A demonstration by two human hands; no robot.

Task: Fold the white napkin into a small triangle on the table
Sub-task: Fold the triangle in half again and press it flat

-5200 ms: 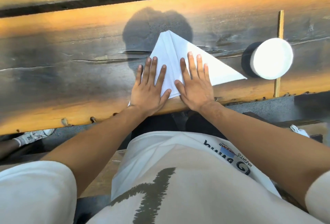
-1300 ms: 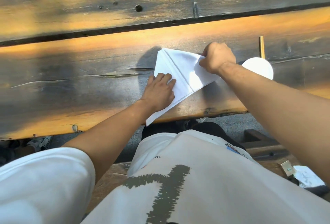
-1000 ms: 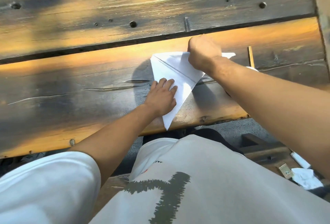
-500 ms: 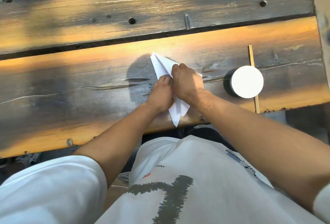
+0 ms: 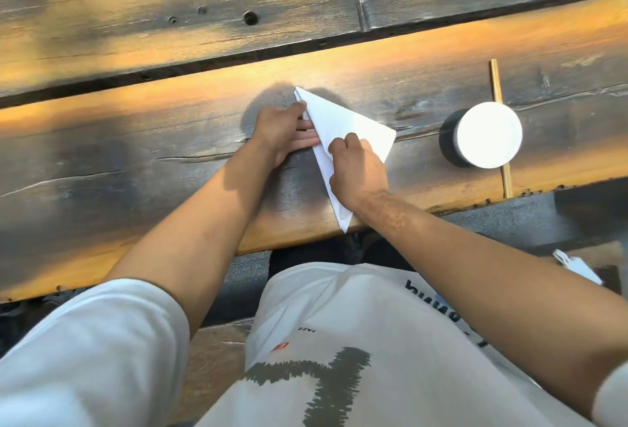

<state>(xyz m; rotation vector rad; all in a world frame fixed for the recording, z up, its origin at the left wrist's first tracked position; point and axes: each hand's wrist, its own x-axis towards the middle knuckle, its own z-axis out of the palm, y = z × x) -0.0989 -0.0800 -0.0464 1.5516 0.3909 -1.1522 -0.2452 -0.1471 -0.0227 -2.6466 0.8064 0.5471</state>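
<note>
- The white napkin (image 5: pixel 343 127) lies on the wooden surface (image 5: pixel 136 141), already a narrow folded triangle: its far tip points away from the person and its long near tip reaches the surface's near edge.
- Left of the napkin, the left hand (image 5: pixel 282 132) has its fingers laid straight along the napkin's left edge, thumb touching near the far tip; it seems to press rather than grasp.
- The right hand (image 5: pixel 356 168) sits on the napkin's near half with fingers curled, knuckles up, apparently pinching or pressing the top layer; the exact hold is hidden beneath the hand.
- Well to the right of the napkin stands a white-topped cup (image 5: pixel 486 136) over a thin wooden stick (image 5: pixel 499 127).
- Judged step: the fold is laid over and being aligned and creased.
- Next move likely calls for the left hand pinning the edge while the right hand runs along the crease, keeping the edges matched.
</note>
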